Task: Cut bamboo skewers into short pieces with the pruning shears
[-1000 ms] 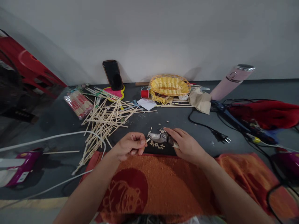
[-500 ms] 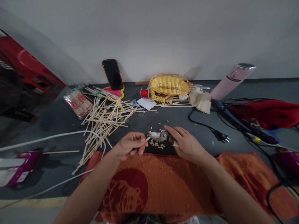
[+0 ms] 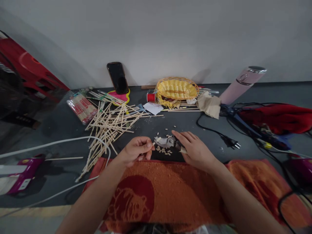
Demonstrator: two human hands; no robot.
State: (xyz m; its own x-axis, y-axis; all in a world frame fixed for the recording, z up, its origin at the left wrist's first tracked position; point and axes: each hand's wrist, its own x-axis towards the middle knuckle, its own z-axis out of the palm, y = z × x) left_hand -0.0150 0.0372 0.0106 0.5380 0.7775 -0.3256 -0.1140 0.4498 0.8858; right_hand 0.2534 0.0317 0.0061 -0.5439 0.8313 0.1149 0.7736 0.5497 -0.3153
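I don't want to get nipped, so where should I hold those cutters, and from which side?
I'd take the cutters by the handles, coming from the right. The metal blades point left, toward the left hand and its thin stick; the handles run right, mostly hidden under the right hand.

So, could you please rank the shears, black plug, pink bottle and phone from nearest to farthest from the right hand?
1. Shears: in the right hand
2. Black plug: to its right
3. Pink bottle: back right
4. Phone: back left
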